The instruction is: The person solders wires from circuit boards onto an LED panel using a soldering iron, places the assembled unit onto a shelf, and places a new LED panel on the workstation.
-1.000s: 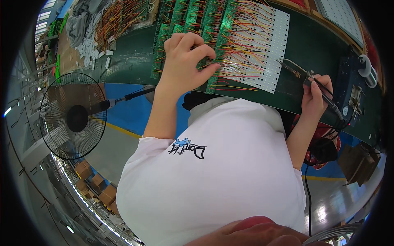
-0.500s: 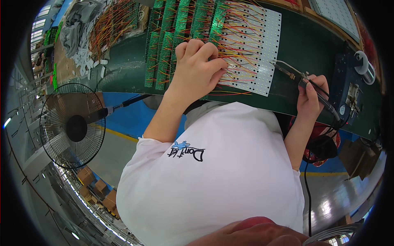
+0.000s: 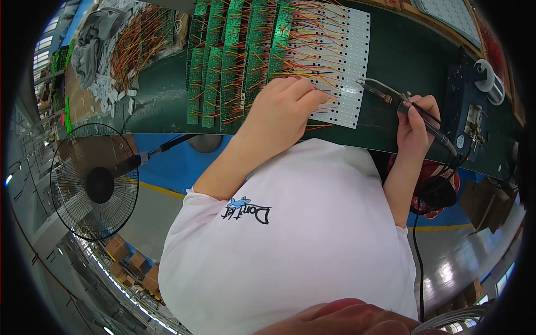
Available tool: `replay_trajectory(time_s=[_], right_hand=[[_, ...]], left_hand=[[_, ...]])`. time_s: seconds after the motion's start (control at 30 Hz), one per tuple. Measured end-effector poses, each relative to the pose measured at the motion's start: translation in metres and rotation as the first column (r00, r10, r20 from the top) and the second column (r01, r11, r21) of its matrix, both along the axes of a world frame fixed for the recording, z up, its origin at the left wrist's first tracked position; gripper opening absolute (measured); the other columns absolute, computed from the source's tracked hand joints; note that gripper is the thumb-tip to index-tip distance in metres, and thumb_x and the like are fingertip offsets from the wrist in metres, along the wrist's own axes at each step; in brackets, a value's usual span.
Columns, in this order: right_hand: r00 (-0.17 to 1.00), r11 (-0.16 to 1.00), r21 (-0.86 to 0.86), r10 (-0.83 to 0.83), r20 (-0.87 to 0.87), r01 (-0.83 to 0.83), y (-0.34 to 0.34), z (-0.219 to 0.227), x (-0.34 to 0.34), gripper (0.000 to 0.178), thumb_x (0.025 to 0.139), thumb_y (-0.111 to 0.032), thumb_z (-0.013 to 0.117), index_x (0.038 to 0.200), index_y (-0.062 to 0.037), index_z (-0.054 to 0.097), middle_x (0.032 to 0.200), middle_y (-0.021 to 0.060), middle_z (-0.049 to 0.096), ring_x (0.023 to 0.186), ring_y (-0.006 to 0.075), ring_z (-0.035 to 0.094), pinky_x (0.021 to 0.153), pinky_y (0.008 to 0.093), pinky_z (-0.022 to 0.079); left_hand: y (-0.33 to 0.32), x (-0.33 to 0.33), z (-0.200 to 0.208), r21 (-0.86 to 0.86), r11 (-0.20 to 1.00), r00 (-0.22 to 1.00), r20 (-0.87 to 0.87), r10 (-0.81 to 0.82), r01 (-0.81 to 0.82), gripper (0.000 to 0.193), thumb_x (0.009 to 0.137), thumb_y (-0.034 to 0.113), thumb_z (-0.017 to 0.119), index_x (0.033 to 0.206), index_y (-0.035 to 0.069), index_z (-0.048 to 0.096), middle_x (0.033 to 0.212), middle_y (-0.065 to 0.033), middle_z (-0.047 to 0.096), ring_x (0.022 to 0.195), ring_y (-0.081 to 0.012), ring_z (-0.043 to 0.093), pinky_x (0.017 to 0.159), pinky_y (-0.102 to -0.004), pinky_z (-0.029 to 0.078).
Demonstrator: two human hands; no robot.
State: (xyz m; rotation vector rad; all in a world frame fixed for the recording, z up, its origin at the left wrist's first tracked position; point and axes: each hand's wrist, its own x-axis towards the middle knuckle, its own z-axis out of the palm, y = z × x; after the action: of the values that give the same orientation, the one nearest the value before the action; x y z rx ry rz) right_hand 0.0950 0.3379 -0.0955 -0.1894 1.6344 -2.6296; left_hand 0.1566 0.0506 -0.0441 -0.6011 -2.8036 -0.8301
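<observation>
On the dark green workbench (image 3: 167, 95), head view | left hand (image 3: 282, 109) lay curled on the white perforated LED panel (image 3: 340, 61), fingertips pinching red and yellow wires (image 3: 312, 33) | right hand (image 3: 416, 120) clenched around a black-handled soldering iron (image 3: 407, 106), tip near the panel's right edge | green circuit boards (image 3: 223, 61) lay left of the panel.

The white board (image 3: 340, 67) looks smooth and a bit shiny, with tiny dots on it. The green boards (image 3: 223, 67) look hard and glossy, with thin plastic-coated wires (image 3: 301, 50) in red and yellow. The soldering iron (image 3: 407, 109) has a shiny metal tip and a dull black handle. The table (image 3: 413, 61) is matt dark green. The shirt (image 3: 312, 234) is soft white cloth. The fan (image 3: 95, 184) has a thin metal wire cage.
</observation>
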Motion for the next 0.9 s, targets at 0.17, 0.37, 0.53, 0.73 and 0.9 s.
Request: replay_trajectory(time_s=[0.17, 0.37, 0.53, 0.73, 0.9], right_hand=[[1.000, 1.000, -0.013, 0.017, 0.026, -0.017, 0.002, 0.001, 0.001, 0.015, 0.088, 0.003, 0.066, 0.089, -0.0027, 0.053, 0.086, 0.0095, 0.061, 0.074, 0.0121, 0.058, 0.065, 0.0211, 0.047], [0.998, 0.998, -0.011, 0.056, -0.019, -0.056, 0.004, -0.001, 0.000, 0.016, 0.087, 0.002, 0.067, 0.089, -0.0027, 0.053, 0.089, 0.0104, 0.062, 0.074, 0.0130, 0.058, 0.067, 0.0228, 0.049], [0.994, 0.994, 0.065, 0.090, -0.058, -0.087, 0.005, -0.001, 0.002, 0.017, 0.086, 0.000, 0.069, 0.086, -0.0031, 0.052, 0.084, 0.0101, 0.061, 0.072, 0.0114, 0.056, 0.066, 0.0246, 0.048], [0.979, 0.963, 0.251, 0.142, -0.147, -0.102, 0.004, -0.002, 0.005, 0.021, 0.085, -0.001, 0.071, 0.081, -0.0045, 0.050, 0.076, 0.0073, 0.059, 0.066, 0.0101, 0.053, 0.061, 0.0250, 0.047], [0.974, 0.971, 0.205, 0.161, -0.163, -0.126, 0.004, -0.001, 0.003, 0.022, 0.085, -0.001, 0.071, 0.081, -0.0047, 0.050, 0.075, 0.0072, 0.059, 0.065, 0.0099, 0.052, 0.060, 0.0245, 0.046]], left_hand=[[0.020, 0.001, -0.018, 0.075, 0.990, 0.992, 0.060, 0.114, -0.119, 0.019, 0.083, -0.001, 0.069, 0.101, 0.008, 0.068, 0.093, -0.0089, 0.066, 0.084, -0.0320, 0.064, 0.072, -0.0418, 0.052], [0.008, 0.002, -0.020, 0.089, 0.995, 0.995, 0.091, 0.042, -0.050, 0.016, 0.083, 0.001, 0.071, 0.098, 0.008, 0.068, 0.091, -0.0089, 0.066, 0.079, -0.0320, 0.064, 0.070, -0.0408, 0.052], [0.009, -0.001, -0.020, 0.124, 0.991, 0.996, 0.087, 0.031, -0.042, 0.013, 0.084, 0.003, 0.072, 0.094, 0.008, 0.066, 0.087, -0.0086, 0.066, 0.080, -0.0310, 0.065, 0.069, -0.0408, 0.052], [0.014, -0.002, -0.020, 0.150, 0.983, 0.990, 0.115, 0.085, -0.102, 0.010, 0.086, 0.003, 0.071, 0.094, 0.007, 0.066, 0.088, -0.0097, 0.066, 0.080, -0.0316, 0.066, 0.069, -0.0410, 0.053], [0.014, -0.004, -0.020, 0.211, 0.969, 0.986, 0.130, 0.101, -0.127, 0.009, 0.087, 0.003, 0.071, 0.094, 0.007, 0.066, 0.087, -0.0092, 0.066, 0.079, -0.0321, 0.066, 0.067, -0.0406, 0.053]])
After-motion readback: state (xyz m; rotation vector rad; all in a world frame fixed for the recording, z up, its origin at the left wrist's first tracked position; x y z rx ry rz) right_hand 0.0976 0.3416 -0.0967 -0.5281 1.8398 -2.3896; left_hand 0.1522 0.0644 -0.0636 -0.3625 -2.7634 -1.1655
